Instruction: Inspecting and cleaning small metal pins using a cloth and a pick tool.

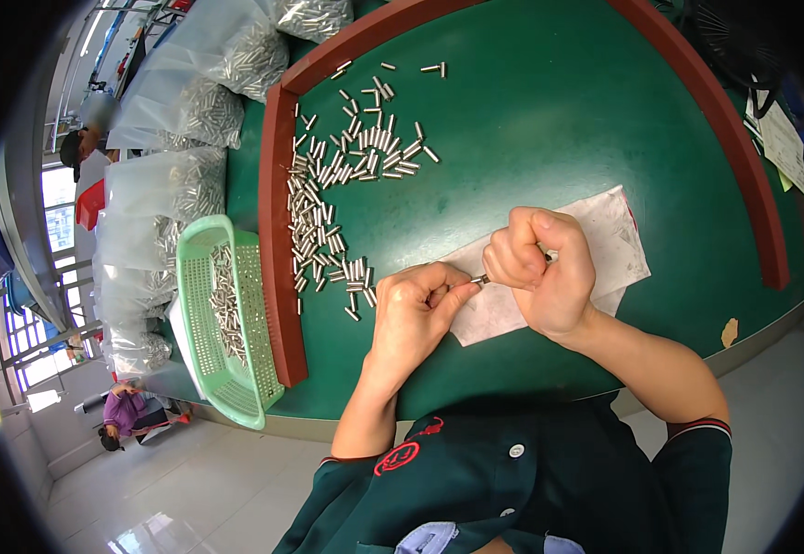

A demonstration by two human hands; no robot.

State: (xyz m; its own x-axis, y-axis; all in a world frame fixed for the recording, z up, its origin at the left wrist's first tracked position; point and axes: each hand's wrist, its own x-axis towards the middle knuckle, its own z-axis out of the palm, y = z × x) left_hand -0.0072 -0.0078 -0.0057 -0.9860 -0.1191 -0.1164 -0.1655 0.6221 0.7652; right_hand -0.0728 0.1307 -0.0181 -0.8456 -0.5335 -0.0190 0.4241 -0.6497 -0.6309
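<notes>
My left hand (417, 309) pinches a small silvery metal pin (481, 279) between thumb and fingertips, with most of it hidden. Close against it, my right hand (544, 272) is curled into a fist with the thumb on top. A dark bit shows at its thumb, but what it grips is mostly covered. Under both hands lies a stained whitish cloth (611, 242) on the green tabletop. To the left of my hands, many loose metal pins (314, 217) are scattered in a pile.
Reddish-brown wooden rails (277, 222) border the work area. A green plastic basket (252, 392) of metal pins stands beyond the left rail, near clear bags (208, 115) of metal parts. Papers (779, 143) and a black fan (725, 37) are at the right. Two people are farther off.
</notes>
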